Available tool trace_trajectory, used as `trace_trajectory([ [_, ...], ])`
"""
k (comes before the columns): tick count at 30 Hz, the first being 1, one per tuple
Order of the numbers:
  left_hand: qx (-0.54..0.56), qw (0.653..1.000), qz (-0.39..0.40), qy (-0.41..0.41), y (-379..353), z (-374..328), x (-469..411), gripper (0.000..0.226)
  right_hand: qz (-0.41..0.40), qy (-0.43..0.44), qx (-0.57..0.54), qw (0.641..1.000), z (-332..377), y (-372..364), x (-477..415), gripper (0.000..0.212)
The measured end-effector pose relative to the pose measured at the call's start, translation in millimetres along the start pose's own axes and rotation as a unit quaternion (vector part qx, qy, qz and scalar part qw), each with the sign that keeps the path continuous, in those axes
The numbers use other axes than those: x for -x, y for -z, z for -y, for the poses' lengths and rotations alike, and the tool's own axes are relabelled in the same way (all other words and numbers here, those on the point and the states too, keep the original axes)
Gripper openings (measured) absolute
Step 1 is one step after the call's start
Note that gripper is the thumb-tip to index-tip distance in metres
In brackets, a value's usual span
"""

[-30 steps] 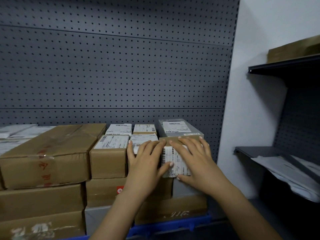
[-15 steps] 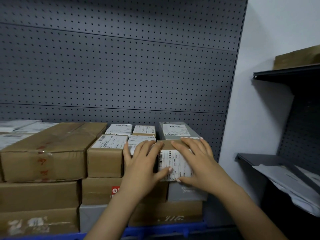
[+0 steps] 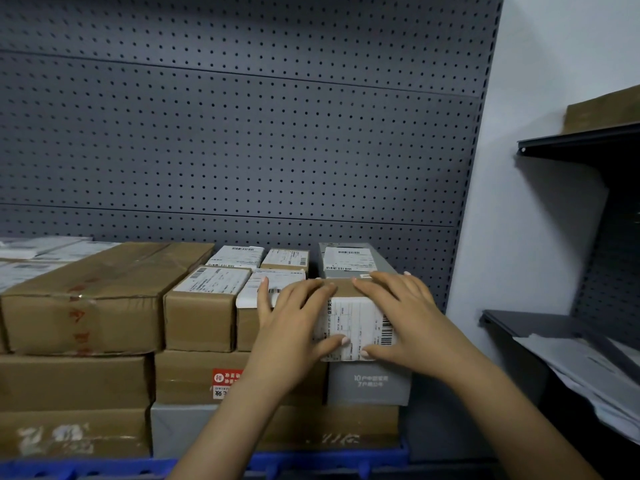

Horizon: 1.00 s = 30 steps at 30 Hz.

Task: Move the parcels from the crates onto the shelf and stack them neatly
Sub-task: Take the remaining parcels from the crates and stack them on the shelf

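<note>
On top of the stack, at the right end of the front row, sits the small brown parcel, with a white shipping label wrapped over its front face. It rests on a grey carton. A grey labelled box is right behind it at 12 o'clock; I cannot tell whether they touch.

The left hand covers the parcel's 9 o'clock corner, fingers flat on top, thumb pressed on the label. The right hand mirrors this from 3 o'clock. Neither hand curls round the parcel, so this is flat pressing contact, not a clench.

Judgement: the parcel is placed and is being squared against its neighbours.

Handling: it is likely light, stiff cardboard, and a one-hand size. The label looks slick, so the bare side faces at 3 and 9 o'clock are the better hold. Its corners could dent under a hard squeeze.

- **9 o'clock:** small labelled parcels, two rows deep, then a long brown carton with red print.
- **7 o'clock:** more brown cartons lower down.
- **6 o'clock:** a blue plastic edge; whether it is a crate or not is unclear.
- **12 o'clock:** a grey pegboard.
- **3 o'clock, well apart:** a dark side shelf carrying white mailers.
- **2 o'clock:** an upper shelf with a blurred brown box.
</note>
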<state>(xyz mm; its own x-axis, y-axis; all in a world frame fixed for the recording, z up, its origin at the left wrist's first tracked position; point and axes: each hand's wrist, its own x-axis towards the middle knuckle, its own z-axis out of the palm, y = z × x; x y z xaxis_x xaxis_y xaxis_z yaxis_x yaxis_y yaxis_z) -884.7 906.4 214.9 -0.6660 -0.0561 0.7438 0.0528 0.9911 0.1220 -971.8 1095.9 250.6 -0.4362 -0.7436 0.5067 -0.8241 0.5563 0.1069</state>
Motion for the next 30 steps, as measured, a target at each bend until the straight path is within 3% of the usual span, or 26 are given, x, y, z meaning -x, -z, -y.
trace_trajectory([
  [17,0.000,0.999,0.022,-0.040,19.1,-0.2,-14.1,0.084,0.028,0.002,-0.049,0.998,-25.5,13.5,8.0,0.099],
  [23,-0.003,0.993,0.089,-0.083,34.3,0.0,-39.1,0.097,0.048,0.002,-0.102,0.994,-41.6,39.5,4.9,0.101],
  [30,-0.054,0.964,0.249,-0.076,27.9,-9.5,-64.8,0.114,0.147,-0.025,-0.120,0.982,-59.6,42.7,-15.9,0.116],
])
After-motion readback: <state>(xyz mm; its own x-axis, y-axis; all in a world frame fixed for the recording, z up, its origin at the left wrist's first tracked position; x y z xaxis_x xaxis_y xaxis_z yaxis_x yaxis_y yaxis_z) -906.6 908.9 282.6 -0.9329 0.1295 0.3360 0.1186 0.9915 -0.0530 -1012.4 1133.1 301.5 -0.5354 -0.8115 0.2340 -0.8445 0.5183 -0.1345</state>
